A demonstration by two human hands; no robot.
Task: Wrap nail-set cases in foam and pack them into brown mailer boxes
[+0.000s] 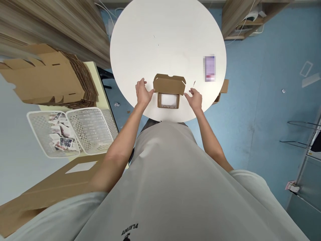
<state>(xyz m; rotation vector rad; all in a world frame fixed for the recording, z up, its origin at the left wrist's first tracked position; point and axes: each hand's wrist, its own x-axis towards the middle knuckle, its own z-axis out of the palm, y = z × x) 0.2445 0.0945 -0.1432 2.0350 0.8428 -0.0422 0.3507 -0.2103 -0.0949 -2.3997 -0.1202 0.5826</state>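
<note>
A small brown cardboard box (158,100) stands near the front edge of the round white table (165,40). Its lid (169,85) is raised and tilts away from me, with slotted side flaps. Inside lies a white flat item (168,99), whose kind I cannot make out. My left hand (144,95) is at the lid's left edge, thumb tip at or against it, fingers apart. On the other side, my right hand (195,99) has its thumb by the lid's lower right corner and its fingers spread. Neither hand grips anything.
A blurred-out purple rectangle (210,68) lies at the table's right. To the left are stacked flat cardboard boxes (47,78), a white basket with cards (56,134) and another with clear packs (90,129). A large carton (62,179) stands beside my left arm.
</note>
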